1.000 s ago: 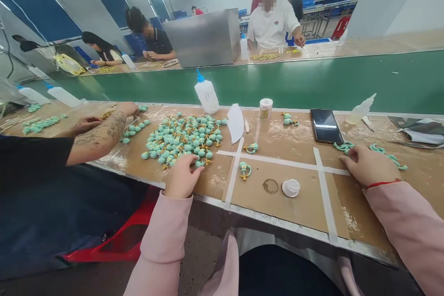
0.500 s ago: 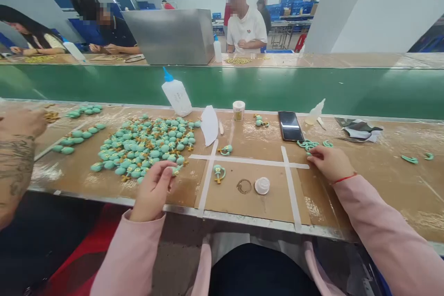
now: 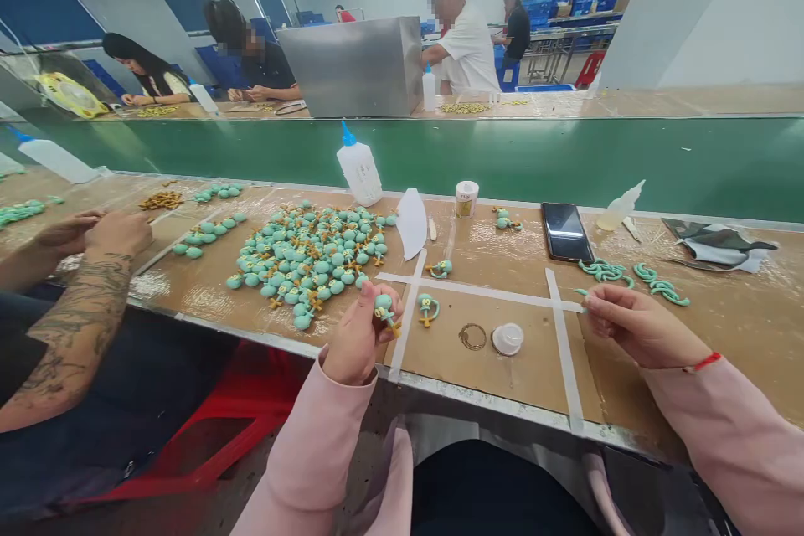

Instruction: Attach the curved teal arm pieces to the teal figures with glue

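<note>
Head view: the person's left hand (image 3: 359, 337) is closed, its fingertips (image 3: 393, 299) pinching a small teal figure (image 3: 384, 310) with gold legs, held up just above the bench edge, while the right hand (image 3: 641, 327) is partly closed, thumb and fingers pinching the end of a thin teal strip (image 3: 581, 292) over the white tape cross (image 3: 483, 295), with a red string around the wrist. The bench (image 3: 502, 385) is topped with brown card and runs in front of a green belt (image 3: 502, 155). A large heap of teal figures (image 3: 301, 260) lies just beyond the left hand, and two more figures sit apart near the tape, one upright-looking on the card (image 3: 427, 308) and one lying beyond the tape (image 3: 440, 269). Near them are a thin metal ring (image 3: 471, 337) and a white cap (image 3: 507, 339). Curved teal strips (image 3: 603, 270) lie beside the phone (image 3: 566, 231), with a glue bottle (image 3: 358, 166), a small jar (image 3: 466, 198) and a curved white paper piece (image 3: 412, 223) along the far edge. To the left, a co-worker's tattooed forearm (image 3: 81, 327) leads to two loosely curled hands (image 3: 113, 234) near a small pile of gold parts (image 3: 162, 200)
</note>
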Motion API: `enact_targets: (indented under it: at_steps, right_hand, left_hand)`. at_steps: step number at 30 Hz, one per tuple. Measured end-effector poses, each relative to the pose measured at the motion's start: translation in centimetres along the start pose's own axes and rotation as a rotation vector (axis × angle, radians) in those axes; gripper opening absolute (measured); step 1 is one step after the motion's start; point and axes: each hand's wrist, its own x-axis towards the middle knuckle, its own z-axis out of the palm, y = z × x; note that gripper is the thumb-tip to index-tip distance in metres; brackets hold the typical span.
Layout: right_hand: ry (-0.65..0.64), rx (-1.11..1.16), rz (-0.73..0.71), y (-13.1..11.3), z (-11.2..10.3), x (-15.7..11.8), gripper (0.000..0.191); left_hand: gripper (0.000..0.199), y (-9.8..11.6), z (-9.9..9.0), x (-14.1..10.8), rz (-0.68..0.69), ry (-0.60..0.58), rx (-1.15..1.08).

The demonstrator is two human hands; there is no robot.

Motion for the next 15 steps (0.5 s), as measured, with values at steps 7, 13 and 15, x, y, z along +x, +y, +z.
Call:
enact_targets:
  at_steps: [7, 13, 15]
  right_hand:
    - [-0.126, 0.272, 0.099, -2.2, 6.2, -1.8, 0.047]
    - [-0.056, 0.265, 0.109, -1.8, 8.3, -1.1, 0.05]
    - [-0.018, 0.243, 0.104, -1.4, 8.6, -0.8, 0.049]
  left_hand:
    - [0.058, -0.5, 1.6, -0.5, -0.143, -0.202, -0.086]
    - [0.037, -2.2, 2.6, -0.6, -0.092, -0.151, -0.096]
    - [0.035, -2.5, 2.5, -0.7, -0.066, -0.155, -0.049]
